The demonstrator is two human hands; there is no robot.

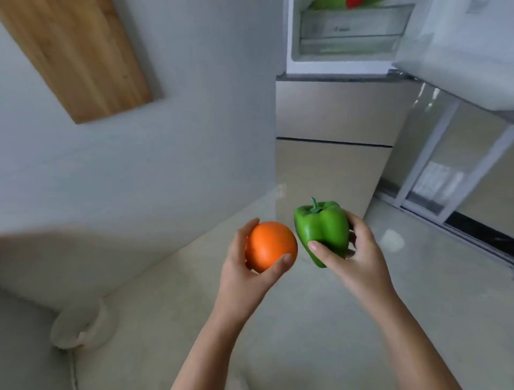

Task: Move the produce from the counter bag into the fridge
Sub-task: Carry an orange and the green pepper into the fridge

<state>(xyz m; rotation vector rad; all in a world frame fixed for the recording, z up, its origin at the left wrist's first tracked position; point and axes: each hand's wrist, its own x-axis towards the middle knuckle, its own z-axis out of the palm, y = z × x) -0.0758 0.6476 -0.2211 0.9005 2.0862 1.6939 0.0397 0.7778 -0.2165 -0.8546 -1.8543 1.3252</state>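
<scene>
at chest height before the person, over the pale glossy floor point(306, 328), both hands are loaded. the left hand point(244, 271) cups a round, smooth orange fruit point(269, 245), with the thumb laid across the near side and the fingers curled round the far side. the right hand point(364, 259) grips a glossy green bell pepper point(322, 231), stem uppermost, with the thumb pressed on the front lobe and the fingers wrapped behind. the two items sit just beside each other and appear not to touch. ahead stands a tall beige-fronted fridge point(333, 111). its upper compartment is open and the white door point(459, 55) is swung out to the right. inside is a clear plastic drawer point(353, 27), with green and red produce point(333, 3) above it at the top edge of the view; what those items are cannot be told. the counter bag is not in view. a pale wooden panel point(78, 55) hangs on the wall to the left. assessment: the step in hand is the carry to the fridge, with neither item yet inside. the next move calls for raising both hands to the open compartment and setting the items down one at a time, since neither hand is free to pull a drawer. the round fruit may roll on a flat shelf.
</scene>
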